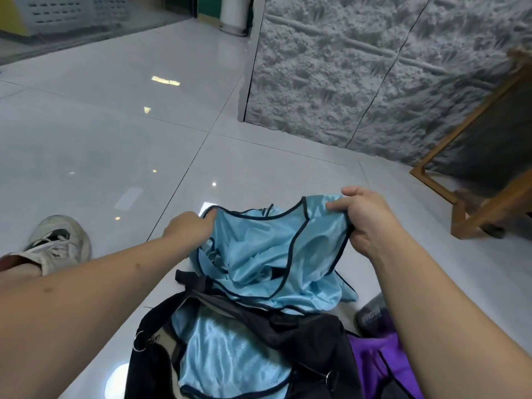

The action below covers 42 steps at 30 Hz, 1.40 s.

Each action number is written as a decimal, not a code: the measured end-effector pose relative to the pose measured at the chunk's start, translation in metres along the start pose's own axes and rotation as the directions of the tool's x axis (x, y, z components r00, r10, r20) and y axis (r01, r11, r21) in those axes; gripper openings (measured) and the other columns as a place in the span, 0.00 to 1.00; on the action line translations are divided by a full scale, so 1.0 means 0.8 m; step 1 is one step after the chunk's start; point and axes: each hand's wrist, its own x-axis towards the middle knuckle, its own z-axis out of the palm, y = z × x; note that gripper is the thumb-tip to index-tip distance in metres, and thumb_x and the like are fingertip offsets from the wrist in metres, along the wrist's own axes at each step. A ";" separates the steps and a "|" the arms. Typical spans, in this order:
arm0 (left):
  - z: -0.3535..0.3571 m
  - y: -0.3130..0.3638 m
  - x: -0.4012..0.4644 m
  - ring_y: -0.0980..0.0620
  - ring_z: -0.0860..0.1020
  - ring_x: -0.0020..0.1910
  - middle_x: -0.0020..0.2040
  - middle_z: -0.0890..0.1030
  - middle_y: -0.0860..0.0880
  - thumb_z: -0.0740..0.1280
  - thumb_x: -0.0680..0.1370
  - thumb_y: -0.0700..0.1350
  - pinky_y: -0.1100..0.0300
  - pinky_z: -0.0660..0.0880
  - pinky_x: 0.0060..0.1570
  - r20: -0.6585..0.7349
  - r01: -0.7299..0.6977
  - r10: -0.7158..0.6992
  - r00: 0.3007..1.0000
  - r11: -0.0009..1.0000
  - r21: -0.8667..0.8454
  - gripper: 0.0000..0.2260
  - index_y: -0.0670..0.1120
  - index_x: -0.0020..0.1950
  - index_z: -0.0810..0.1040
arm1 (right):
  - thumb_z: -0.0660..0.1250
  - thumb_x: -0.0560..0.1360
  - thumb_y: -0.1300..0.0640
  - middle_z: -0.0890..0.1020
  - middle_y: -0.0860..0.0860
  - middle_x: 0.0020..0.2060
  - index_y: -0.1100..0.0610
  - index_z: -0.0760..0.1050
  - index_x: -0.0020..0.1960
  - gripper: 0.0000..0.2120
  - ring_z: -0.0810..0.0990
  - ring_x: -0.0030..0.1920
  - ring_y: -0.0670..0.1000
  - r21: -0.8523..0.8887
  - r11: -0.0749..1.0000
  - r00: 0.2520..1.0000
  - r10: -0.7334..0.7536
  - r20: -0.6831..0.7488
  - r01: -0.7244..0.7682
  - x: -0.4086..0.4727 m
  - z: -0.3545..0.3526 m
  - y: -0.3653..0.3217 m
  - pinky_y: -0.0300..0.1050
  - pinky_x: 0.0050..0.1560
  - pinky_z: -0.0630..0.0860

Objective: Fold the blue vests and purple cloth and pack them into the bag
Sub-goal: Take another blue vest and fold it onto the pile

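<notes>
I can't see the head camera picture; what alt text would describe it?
Two hands, left hand and right hand, hold a blue vest by its shoulders above an open black bag on the floor. Another blue vest lies inside; purple cloth sits beside it.

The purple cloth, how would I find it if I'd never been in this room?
Find the black bag lying open on the shiny floor, with a blue vest inside. Look just to its right, under the person's right forearm. The purple cloth is the only purple thing there; everything beside it is light blue or black.
</notes>
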 end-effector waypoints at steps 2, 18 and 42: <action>-0.001 0.012 -0.005 0.46 0.77 0.42 0.49 0.78 0.46 0.51 0.81 0.69 0.52 0.76 0.46 0.034 0.037 -0.033 0.999 0.993 -0.117 0.30 0.43 0.54 0.73 | 0.68 0.71 0.79 0.80 0.62 0.49 0.57 0.76 0.52 0.19 0.83 0.43 0.61 -0.016 1.000 1.000 0.012 0.011 -0.011 0.000 0.004 0.005 0.52 0.42 0.85; -0.012 0.027 -0.018 0.38 0.78 0.68 0.68 0.81 0.41 0.70 0.64 0.77 0.38 0.71 0.69 0.502 0.257 0.155 0.851 0.710 -0.655 0.44 0.48 0.69 0.78 | 0.77 0.69 0.62 0.85 0.58 0.53 0.61 0.82 0.59 0.18 0.87 0.50 0.59 -0.736 0.668 0.943 0.307 0.131 -0.115 0.001 -0.003 0.063 0.48 0.45 0.81; -0.007 0.024 -0.032 0.43 0.83 0.42 0.50 0.83 0.43 0.67 0.70 0.76 0.51 0.84 0.44 0.604 -0.067 -0.218 0.766 0.909 0.412 0.39 0.41 0.58 0.78 | 0.67 0.74 0.77 0.80 0.62 0.47 0.52 0.86 0.61 0.25 0.81 0.44 0.59 0.212 0.977 0.935 -0.088 0.344 0.014 -0.014 -0.014 0.028 0.53 0.54 0.84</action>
